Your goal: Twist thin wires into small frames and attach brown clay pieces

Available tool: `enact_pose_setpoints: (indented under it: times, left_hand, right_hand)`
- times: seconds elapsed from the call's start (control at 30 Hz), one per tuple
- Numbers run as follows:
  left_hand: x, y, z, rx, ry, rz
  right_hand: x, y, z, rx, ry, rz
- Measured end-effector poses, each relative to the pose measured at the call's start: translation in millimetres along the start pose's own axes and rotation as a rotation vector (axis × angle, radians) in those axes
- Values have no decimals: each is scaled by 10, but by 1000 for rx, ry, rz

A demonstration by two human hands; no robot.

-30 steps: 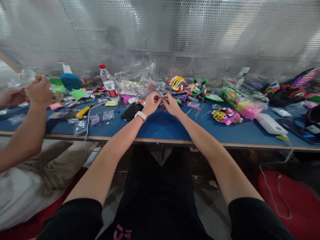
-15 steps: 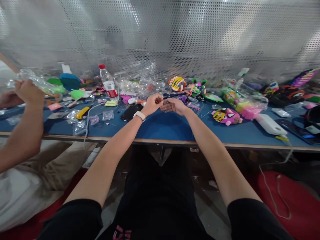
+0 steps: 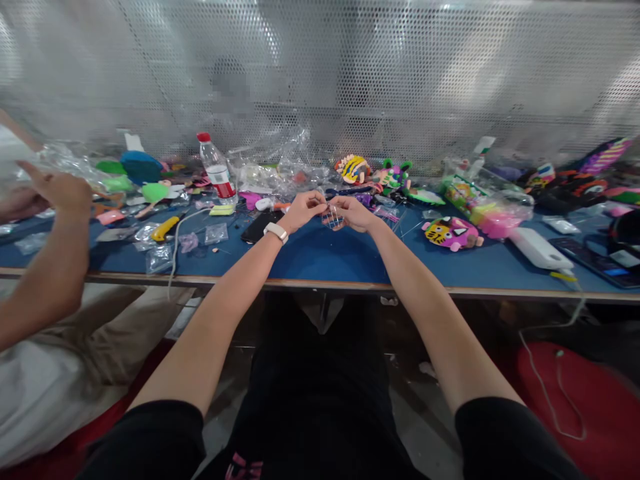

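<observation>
Above the middle of the blue tabletop [image 3: 325,260], my left hand [image 3: 306,210] has its fingers closed in a pinch. Close beside it, nearly fingertip to fingertip, is my right hand [image 3: 350,213], its thumb and fingers bent together. Between the two hands is a small clear item with thin shiny lines [image 3: 334,217], too small to make out exactly; both hands touch it. A black phone [image 3: 260,228] lies left of my left hand. A pink and yellow animal figure [image 3: 453,233] rests to the right of my right hand.
A water bottle [image 3: 219,173] stands behind left, near a yellow cutter [image 3: 165,229] and a white cable [image 3: 176,250]. Colourful foam pieces and plastic bags line the back. On the right lies a white power bank [image 3: 540,249]. Another person's hand [image 3: 65,190] is at far left.
My right hand's spread fingers have bent inward, and the two hands have come together. A shiny clear item now shows between them. The other person's hand at far left has shifted, one finger extended.
</observation>
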State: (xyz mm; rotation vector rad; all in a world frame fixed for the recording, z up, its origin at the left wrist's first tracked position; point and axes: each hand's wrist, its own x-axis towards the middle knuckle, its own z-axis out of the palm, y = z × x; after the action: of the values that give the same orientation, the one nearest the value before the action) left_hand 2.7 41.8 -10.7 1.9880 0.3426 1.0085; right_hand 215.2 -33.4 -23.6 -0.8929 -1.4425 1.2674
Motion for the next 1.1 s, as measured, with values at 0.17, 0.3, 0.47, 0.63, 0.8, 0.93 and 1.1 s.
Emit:
enact_pose_setpoints:
  times: [0.17, 0.3, 0.47, 0.63, 0.8, 0.93, 1.1]
  left_hand:
    - [-10, -7, -4, 28, -11, -24]
    - [-23, -18, 2, 30, -16, -35]
    - [-20, -19, 4, -11, -4, -42]
    - [-15, 7, 8, -71, 29, -61]
    - [-23, 27, 14, -79, 10, -76]
    - [-29, 31, 8, -66, 2, -79]
    - [-26, 9, -2, -58, -10, -80]
  right_hand:
    - [-7, -22, 9, -60, 46, -45]
    - [-10, -39, 13, -90, 70, -32]
    - [-16, -66, 56, -94, 69, -6]
    - [-25, -95, 96, -21, 54, -7]
    - [-25, -84, 91, -17, 50, 10]
    - [-23, -62, 76, -16, 27, -13]
    - [-20, -37, 76, -32, 48, -11]
